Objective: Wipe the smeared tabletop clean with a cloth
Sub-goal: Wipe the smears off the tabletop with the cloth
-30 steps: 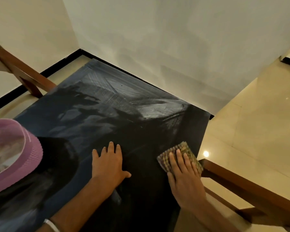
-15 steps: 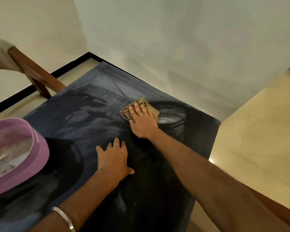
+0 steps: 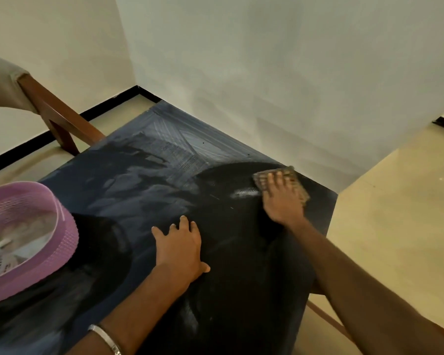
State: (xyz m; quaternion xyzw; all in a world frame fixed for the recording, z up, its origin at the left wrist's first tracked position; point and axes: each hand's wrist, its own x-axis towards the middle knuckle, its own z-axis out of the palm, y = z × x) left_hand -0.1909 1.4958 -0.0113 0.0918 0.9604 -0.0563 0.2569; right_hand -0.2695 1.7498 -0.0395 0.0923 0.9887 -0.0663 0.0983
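The dark tabletop (image 3: 231, 278) fills the middle of the head view, with whitish streaky smears (image 3: 180, 144) across its far left part and a small bright smear (image 3: 244, 192) near the far right. My right hand (image 3: 282, 201) presses flat on a brown checked cloth (image 3: 296, 180) close to the table's far right corner. My left hand (image 3: 180, 247) lies flat on the table's middle with fingers spread, holding nothing. The near right part of the table looks dark and smear-free.
A pink mesh basket (image 3: 64, 237) with white items inside stands on the table's left side. A wooden chair (image 3: 59, 116) stands beyond the far left edge. White walls (image 3: 267, 73) run close behind the table. Beige floor (image 3: 395, 201) lies to the right.
My right hand slid the cloth from the near right edge up to the far middle, then right toward the far right corner. My left hand stayed planted.
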